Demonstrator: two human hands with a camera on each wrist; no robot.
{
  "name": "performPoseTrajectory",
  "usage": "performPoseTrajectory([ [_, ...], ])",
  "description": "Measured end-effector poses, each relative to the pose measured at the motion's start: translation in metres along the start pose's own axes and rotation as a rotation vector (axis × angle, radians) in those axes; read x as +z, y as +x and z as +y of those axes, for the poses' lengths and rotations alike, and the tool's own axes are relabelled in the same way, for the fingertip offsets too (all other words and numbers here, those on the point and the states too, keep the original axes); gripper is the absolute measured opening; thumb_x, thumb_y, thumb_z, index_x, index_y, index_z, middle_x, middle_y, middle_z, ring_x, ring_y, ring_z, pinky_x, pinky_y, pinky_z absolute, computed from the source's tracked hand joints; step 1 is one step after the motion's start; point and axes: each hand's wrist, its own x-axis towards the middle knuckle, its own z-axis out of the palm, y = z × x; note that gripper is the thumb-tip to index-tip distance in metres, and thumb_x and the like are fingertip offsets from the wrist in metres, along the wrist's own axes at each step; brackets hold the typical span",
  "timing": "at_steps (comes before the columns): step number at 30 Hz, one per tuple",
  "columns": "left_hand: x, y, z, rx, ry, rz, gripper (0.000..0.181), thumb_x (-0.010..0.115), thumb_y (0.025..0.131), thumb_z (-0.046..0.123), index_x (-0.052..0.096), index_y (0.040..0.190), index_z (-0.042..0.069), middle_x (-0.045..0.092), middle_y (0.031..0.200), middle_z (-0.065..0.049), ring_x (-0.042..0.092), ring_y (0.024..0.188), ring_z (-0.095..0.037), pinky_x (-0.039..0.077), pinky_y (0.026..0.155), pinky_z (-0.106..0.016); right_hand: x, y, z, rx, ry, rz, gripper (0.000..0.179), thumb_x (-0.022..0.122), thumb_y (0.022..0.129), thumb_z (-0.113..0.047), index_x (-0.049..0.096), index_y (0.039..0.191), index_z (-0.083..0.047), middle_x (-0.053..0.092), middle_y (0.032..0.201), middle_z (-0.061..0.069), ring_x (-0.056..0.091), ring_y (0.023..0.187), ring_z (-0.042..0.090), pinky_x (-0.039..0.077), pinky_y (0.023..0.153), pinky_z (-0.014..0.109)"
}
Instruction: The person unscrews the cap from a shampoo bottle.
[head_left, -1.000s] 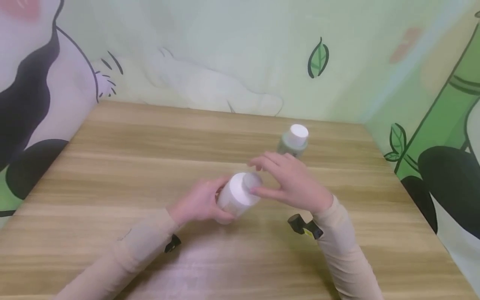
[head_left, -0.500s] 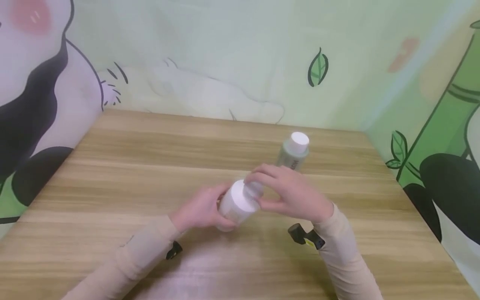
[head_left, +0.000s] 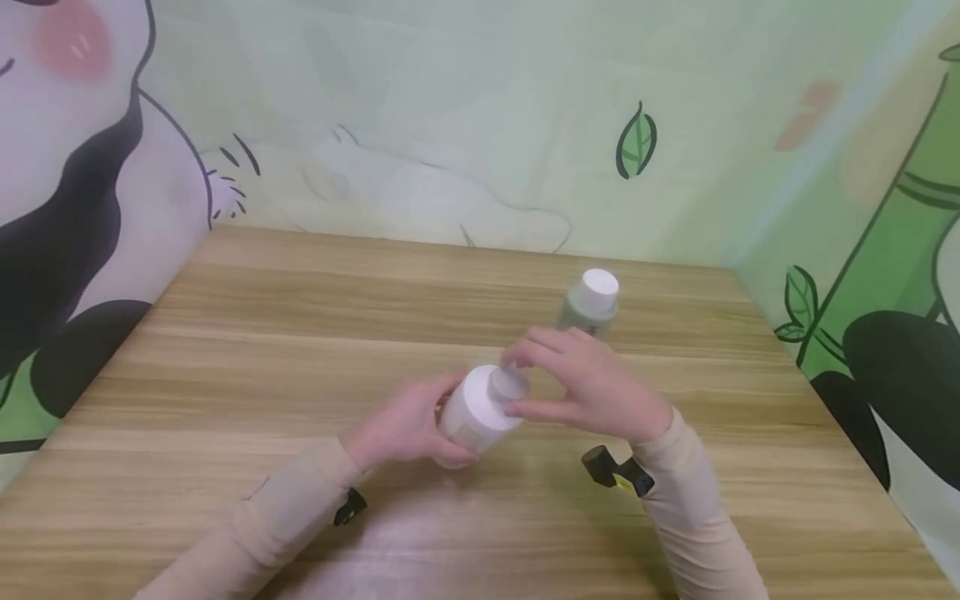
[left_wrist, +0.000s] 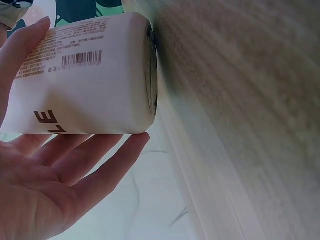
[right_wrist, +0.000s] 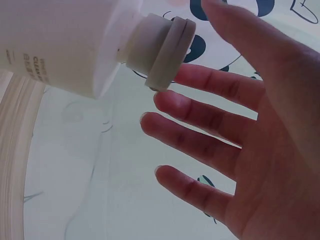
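My left hand [head_left: 401, 423] grips a white plastic bottle [head_left: 468, 417] around its body, thumb on one side and fingers on the other. The bottle leans with its neck to the right, and its base is close to the tabletop in the left wrist view; whether they touch I cannot tell. On its neck sits a pale cap [right_wrist: 170, 55]. Around that cap my right hand [head_left: 588, 385] is held with fingers spread. In the right wrist view the thumb stands off the cap, while the index fingertip lies right beside it. Brown print and a barcode [left_wrist: 81, 59] mark the bottle's side.
Behind my right hand stands a second, greenish bottle [head_left: 588, 308] with a white cap, its lower part hidden. The wooden table [head_left: 360, 292] meets a wall [head_left: 450, 100] painted with pandas and bamboo. A small black camera [head_left: 617, 471] is strapped at the right wrist.
Half a second ago my right fingers were closer round the cap; now they have spread away from it slightly. The left hand keeps its hold. The head view has tilted up a little.
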Motion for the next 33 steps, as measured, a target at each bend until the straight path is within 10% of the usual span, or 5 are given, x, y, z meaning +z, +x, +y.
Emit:
performPoseTrajectory([
  [11,-0.0002,-0.0028,-0.0004,-0.021,-0.018,-0.006,0.084,0.089,0.062,0.027,0.049,0.135,0.015,0.069,0.112,-0.005,0.066,0.098,-0.018,0.057,0.085,-0.035,0.0016,0.0016,-0.0008,-0.064,0.046,-0.015,0.033,0.073,0.08,-0.015,0.063,0.111,-0.014,0.065,0.112,0.002,0.06,0.104,0.017,0.05,0.085,0.035],
  [33,-0.0028,-0.0034,0.0003,-0.039,-0.019,-0.013,0.083,0.089,0.063,0.028,0.05,0.135,0.013,0.069,0.113,-0.006,0.065,0.098,-0.019,0.056,0.086,-0.036,0.002,0.0033,-0.0032,-0.002,0.007,-0.033,0.037,0.072,0.084,-0.027,0.064,0.117,-0.012,0.068,0.112,0.001,0.062,0.105,0.016,0.048,0.085,0.034],
])
